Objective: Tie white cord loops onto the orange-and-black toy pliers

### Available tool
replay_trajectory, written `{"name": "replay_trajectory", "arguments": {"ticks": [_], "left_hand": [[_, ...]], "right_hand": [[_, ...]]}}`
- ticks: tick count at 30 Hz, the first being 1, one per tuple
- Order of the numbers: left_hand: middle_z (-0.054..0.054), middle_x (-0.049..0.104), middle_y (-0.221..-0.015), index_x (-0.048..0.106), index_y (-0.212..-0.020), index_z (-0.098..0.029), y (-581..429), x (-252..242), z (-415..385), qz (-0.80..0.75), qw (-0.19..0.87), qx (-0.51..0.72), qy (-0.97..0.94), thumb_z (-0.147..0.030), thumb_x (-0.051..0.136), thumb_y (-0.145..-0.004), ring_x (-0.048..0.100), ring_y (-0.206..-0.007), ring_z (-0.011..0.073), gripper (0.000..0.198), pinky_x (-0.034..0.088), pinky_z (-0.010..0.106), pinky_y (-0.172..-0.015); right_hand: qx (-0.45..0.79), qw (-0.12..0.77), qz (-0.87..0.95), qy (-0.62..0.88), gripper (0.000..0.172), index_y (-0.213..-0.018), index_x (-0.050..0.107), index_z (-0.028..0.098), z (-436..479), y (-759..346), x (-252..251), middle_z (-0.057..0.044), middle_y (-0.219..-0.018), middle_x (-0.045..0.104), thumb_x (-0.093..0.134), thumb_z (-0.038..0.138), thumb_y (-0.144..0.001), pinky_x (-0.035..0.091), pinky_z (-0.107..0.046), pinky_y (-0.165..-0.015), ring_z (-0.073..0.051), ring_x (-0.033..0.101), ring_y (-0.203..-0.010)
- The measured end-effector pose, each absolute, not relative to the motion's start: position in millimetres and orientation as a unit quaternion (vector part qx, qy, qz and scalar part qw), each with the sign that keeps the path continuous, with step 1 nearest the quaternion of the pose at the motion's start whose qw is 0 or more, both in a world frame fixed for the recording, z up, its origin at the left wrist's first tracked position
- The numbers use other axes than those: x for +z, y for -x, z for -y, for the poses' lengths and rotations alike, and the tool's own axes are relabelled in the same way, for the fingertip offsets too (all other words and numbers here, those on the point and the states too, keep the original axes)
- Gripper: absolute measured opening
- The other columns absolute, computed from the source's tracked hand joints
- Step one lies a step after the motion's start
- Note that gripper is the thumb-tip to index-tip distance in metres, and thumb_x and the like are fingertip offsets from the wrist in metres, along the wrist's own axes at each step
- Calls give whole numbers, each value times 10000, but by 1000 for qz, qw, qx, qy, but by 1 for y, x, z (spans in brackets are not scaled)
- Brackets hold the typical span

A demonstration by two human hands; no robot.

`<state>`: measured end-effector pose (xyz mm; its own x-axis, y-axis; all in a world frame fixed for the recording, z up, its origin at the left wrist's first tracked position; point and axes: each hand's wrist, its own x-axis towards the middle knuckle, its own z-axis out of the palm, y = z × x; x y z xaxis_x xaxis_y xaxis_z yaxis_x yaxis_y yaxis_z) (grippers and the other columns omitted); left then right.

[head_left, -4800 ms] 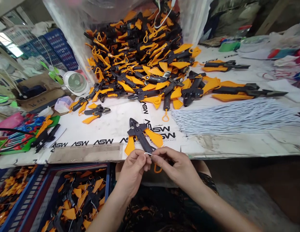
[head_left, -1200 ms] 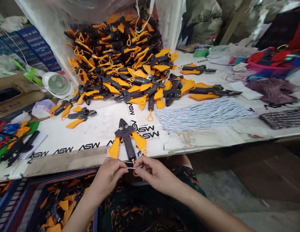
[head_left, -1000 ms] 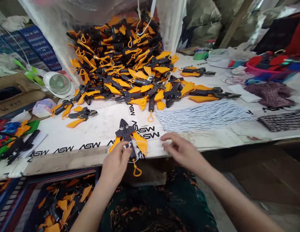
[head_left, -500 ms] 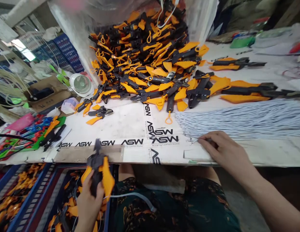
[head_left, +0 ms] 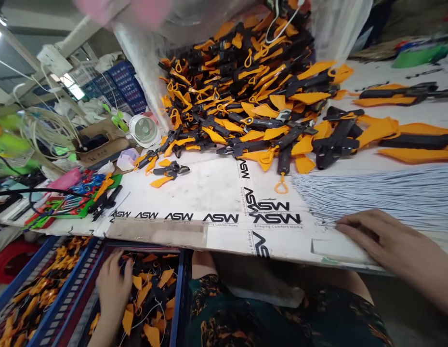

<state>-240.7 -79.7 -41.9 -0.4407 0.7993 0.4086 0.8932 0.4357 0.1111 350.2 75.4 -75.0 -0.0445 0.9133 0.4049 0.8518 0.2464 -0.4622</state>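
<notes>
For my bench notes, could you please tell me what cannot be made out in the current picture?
Head view:
- Right hand: whether it pinches a cord; detail too small.
- Pale cords: far ends cut off by the right edge.
- Blue crate: near end cut off by the bottom edge.
- Black-and-orange pieces in it: lower ones hidden under upper ones, some behind the left hand.

On the white-covered table [head_left: 217,185] printed with black lettering lie a spreading heap of black-and-orange winged plastic pieces [head_left: 245,96], a flat bundle of thin pale-blue cords [head_left: 372,193], and a jumble of multicoloured plastic parts [head_left: 77,193]
</notes>
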Motion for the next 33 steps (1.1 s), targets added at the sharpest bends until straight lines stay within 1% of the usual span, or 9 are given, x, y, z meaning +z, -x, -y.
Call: {"name": "replay_trajectory", "arguments": {"ticks": [4,8,12,17,20,22,27,30,33], "left_hand": [[176,603,-1294,548,-1289,-150,209,-5,-71,703,157,-181,669,-401,454,-923,530,-1245,309,454,384,441,-1079],[193,454,-1475,364,-1490,-183,191,16,-188,731,103,-101,667,-443,562,-874,445,-1329,370,698,353,508,-1077],[264,486,-1398,457,-1427,-115,185,16,-235,739,78,-96,663,-436,599,-839,559,-1179,434,684,407,564,-989],[204,537,-1334,540,-1326,-110,168,15,-219,698,86,-137,698,-351,570,-837,591,-1149,377,545,431,484,-1011],[152,568,-1309,447,-1394,-145,150,24,-188,677,90,-197,704,-342,515,-865,615,-1116,299,569,485,403,-950],[111,630,-1191,406,-1413,-170,134,35,-162,657,60,-291,693,-354,516,-861,661,-938,244,593,524,366,-833],[-19,623,-738,526,-1147,-207,88,65,-104,583,-228,-498,600,-484,492,-866,586,-503,142,395,496,280,-541],[-28,584,-596,545,-944,-192,62,58,-89,596,-411,-473,501,-547,450,-860,558,-437,153,377,456,263,-443],[25,621,-609,573,-799,-170,39,31,-91,616,-438,-391,524,-533,407,-867,604,-524,184,406,511,302,-517]], "right_hand": [[154,274,739,596,516,-813,674,296,-87,-359,-67,-106,-884,699,453,762,-804,533,-400,-735,-257,695,-822],[197,233,731,610,411,-748,625,277,-90,-359,-59,-129,-824,684,490,655,-833,512,-388,-700,-252,683,-777],[174,230,725,625,291,-738,530,272,-82,-353,-56,-128,-830,654,449,527,-852,495,-393,-762,-274,675,-811],[164,258,676,671,191,-822,464,268,-74,-350,-55,-118,-777,657,435,455,-851,491,-367,-656,-286,673,-715],[148,300,672,661,248,-930,519,242,-71,-351,-53,-144,-874,700,482,463,-821,514,-367,-713,-306,696,-830],[136,320,685,640,313,-1005,579,232,-67,-351,-49,-138,-1007,714,492,483,-840,519,-355,-775,-292,700,-919],[113,373,655,648,431,-1173,644,282,-52,-339,-29,-12,-916,745,520,581,-888,530,-290,-671,-202,726,-750],[69,424,665,611,414,-1050,693,251,-43,-323,-15,-25,-893,753,515,598,-911,542,-296,-682,-209,724,-769],[70,445,704,550,307,-978,698,239,-35,-307,-6,-50,-969,746,517,486,-957,550,-313,-780,-218,711,-881]]}}
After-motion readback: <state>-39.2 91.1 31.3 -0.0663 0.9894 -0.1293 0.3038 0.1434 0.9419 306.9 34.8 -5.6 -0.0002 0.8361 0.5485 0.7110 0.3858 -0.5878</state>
